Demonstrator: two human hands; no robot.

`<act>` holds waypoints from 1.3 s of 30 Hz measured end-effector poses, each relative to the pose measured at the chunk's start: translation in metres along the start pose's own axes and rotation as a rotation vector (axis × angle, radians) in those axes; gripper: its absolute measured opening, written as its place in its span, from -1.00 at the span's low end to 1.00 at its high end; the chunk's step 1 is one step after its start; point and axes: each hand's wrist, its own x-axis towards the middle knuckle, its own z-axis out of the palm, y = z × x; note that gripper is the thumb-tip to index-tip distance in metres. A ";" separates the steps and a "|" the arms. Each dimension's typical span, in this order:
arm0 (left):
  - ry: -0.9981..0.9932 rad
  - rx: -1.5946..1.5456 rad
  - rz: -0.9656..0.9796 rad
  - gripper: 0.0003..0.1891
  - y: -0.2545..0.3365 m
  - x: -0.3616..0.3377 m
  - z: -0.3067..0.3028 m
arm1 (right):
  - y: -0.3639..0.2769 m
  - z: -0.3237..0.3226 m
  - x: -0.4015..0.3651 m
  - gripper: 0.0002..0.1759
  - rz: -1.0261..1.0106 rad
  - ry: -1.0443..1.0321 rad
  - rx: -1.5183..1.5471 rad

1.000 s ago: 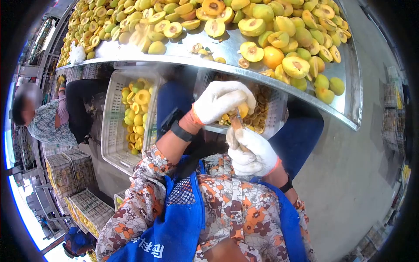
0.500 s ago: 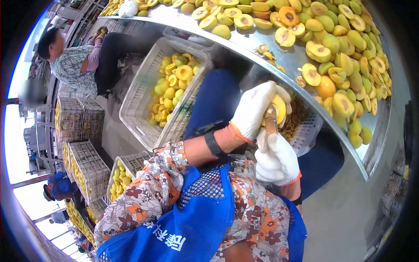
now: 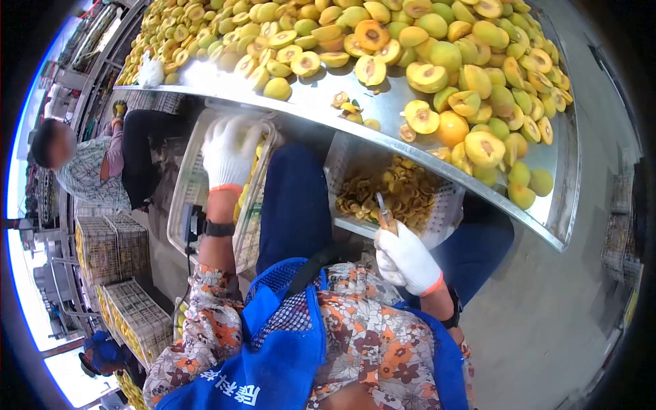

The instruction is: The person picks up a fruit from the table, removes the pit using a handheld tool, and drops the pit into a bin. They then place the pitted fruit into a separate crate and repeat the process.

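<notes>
My left hand (image 3: 231,154), in a white glove, is over the light plastic crate (image 3: 179,205) beside my knee. Its fingers are blurred but look spread, and I see no fruit in them. Part of the yellow fruit (image 3: 258,152) in that crate shows past the glove. My right hand (image 3: 407,261), also gloved, is closed around a wooden-handled knife (image 3: 387,217) with its narrow metal tip pointing up. Beyond the tip, a white basket (image 3: 444,219) between my knees holds brownish pits and scraps (image 3: 389,188).
A metal table (image 3: 307,104) bears a heap of halved yellow-green stone fruit (image 3: 471,82) and a white plastic bag (image 3: 150,70). Left of me, a co-worker (image 3: 89,164) sits near stacked crates (image 3: 113,246). Another person (image 3: 102,354) is farther back.
My left hand has moved left from the knife to above the crate, and the fruit half it held is gone from it. My right hand keeps the knife, slightly lower left. The view has shifted.
</notes>
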 end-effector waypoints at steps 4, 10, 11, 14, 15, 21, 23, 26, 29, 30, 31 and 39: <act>-0.095 -0.389 0.117 -0.51 0.071 0.067 0.038 | 0.001 0.001 0.007 -0.82 -0.025 0.024 -0.045; -0.184 -0.183 0.495 -0.42 0.132 0.139 0.110 | 0.008 -0.008 0.000 -0.72 -0.084 0.041 -0.209; -0.226 -0.161 0.456 -0.46 0.139 0.140 0.110 | 0.009 -0.009 -0.001 -0.70 -0.100 0.058 -0.264; -0.256 -0.187 0.405 -0.56 0.144 0.129 0.100 | 0.009 -0.005 -0.005 -0.67 -0.127 0.099 -0.294; -0.269 -0.362 0.297 -0.58 0.144 0.121 0.089 | 0.006 -0.004 -0.008 -0.66 -0.138 0.118 -0.287; -0.596 -1.677 -0.393 -0.66 0.158 0.030 -0.008 | -0.012 0.011 -0.021 -0.68 -0.454 0.236 -0.660; -0.607 -1.897 -0.532 -0.69 0.165 0.000 -0.015 | -0.013 0.020 -0.027 -0.70 -0.650 0.185 -0.932; -0.614 -1.948 -0.590 -0.70 0.173 -0.019 -0.022 | -0.006 0.021 -0.021 -0.63 -0.847 0.244 -1.068; -0.607 -1.895 -0.538 -0.70 0.173 -0.025 -0.021 | -0.016 0.039 -0.025 -0.50 -0.555 0.393 -0.830; -0.610 -1.897 -0.540 -0.70 0.174 -0.027 -0.022 | -0.013 0.038 -0.024 -0.47 -0.607 0.400 -0.902; -0.558 -1.810 -0.470 -0.69 0.176 -0.029 -0.024 | -0.013 0.038 -0.025 -0.47 -0.606 0.403 -0.901; -0.438 -1.549 -0.334 -0.65 0.187 -0.034 -0.045 | -0.008 0.046 -0.025 -0.52 -0.589 0.411 -0.799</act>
